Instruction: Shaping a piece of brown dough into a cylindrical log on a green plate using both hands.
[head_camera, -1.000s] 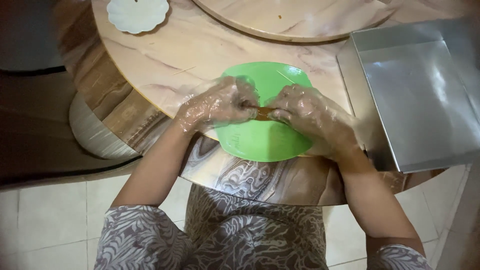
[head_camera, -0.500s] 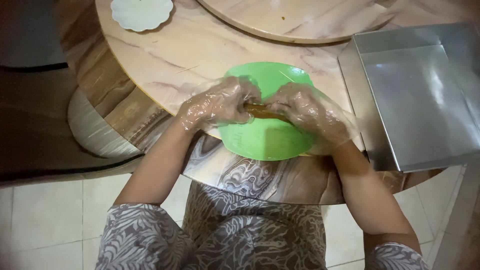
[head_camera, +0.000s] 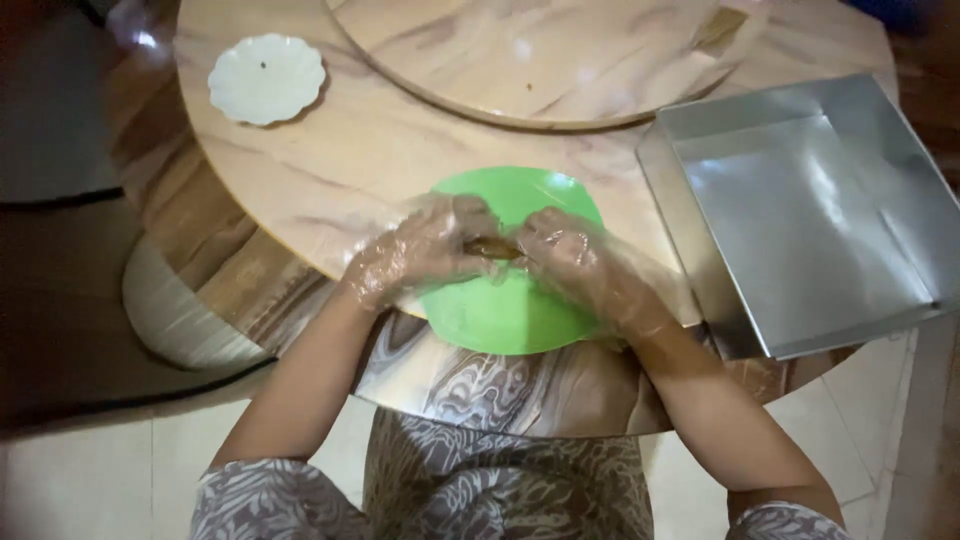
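Note:
A round green plate (head_camera: 500, 310) lies near the front edge of a round marble-patterned table (head_camera: 380, 150). Both my hands wear clear plastic gloves and meet over the plate. My left hand (head_camera: 420, 250) and my right hand (head_camera: 575, 260) pinch the two ends of a small brown piece of food (head_camera: 490, 247), held just above the plate's middle. Most of the food is hidden by my fingers.
A shiny rectangular metal tray (head_camera: 810, 210) sits to the right of the plate, overhanging the table edge. A small white scalloped dish (head_camera: 266, 78) lies at the far left. A raised round turntable (head_camera: 540, 50) fills the table's centre. Tiled floor lies below.
My hands stay together on the brown food over the plate, with the fingers shifting slightly around it. The view has drifted a little.

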